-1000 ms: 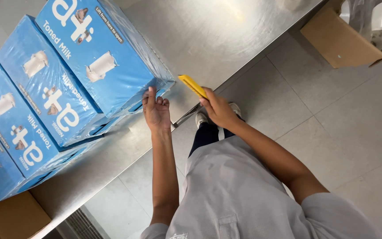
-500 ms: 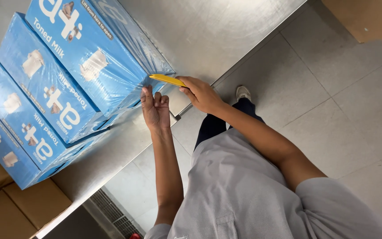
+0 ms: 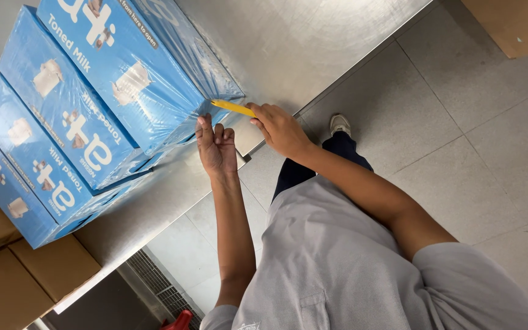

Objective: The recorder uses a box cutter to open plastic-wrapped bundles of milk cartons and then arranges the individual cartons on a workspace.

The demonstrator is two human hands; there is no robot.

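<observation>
Pinching a thin yellow cutter (image 3: pixel 232 107), the right hand (image 3: pixel 279 128) meets the slippery-wrapped, likely heavy blue carton (image 3: pixel 129 79); left hand (image 3: pixel 216 146) fingers curl against its corner

Light: bright, even, from overhead.
Glare: soft sheen on the steel table (image 3: pixel 288 43), glints on the blue wrapped cartons (image 3: pixel 123 79).
Shadows: faint, under the cartons.
Focus: sharp, slight edge stretch.

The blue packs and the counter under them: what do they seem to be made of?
The blue packs look like printed cartons under clear, glossy plastic film: it wrinkles and glints at the corner near the left hand. The counter seems to be brushed metal, probably steel: grey, with a dull sheen.
</observation>
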